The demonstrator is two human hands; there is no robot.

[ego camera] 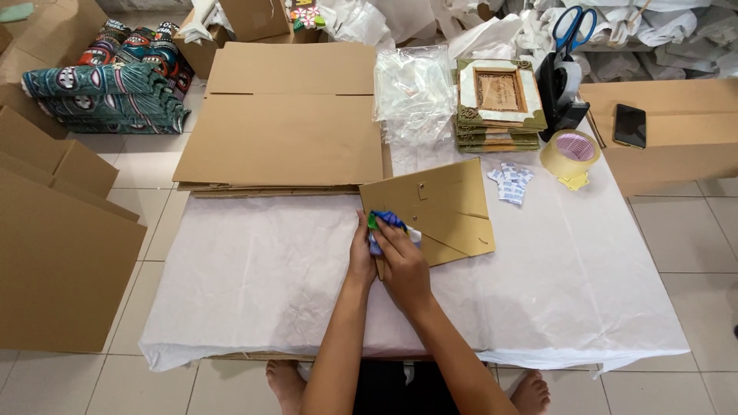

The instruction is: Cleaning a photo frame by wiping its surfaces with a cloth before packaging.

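A picture frame [446, 201] lies face down on the white-covered table [269, 277], its brown back with a folding stand facing up. My right hand [401, 261] presses a blue, green and white cloth [388, 223] onto the frame's near left corner. My left hand [360, 253] rests beside it against the frame's left edge, fingers closed along the edge.
A stack of ornate frames [500, 104] stands at the back, with clear plastic bags [413, 88] to its left and flat cardboard sheets [284, 123] beyond. A tape roll [570, 154], tape dispenser with scissors [565, 69], small sachets [509, 183] and a phone [629, 125] lie to the right.
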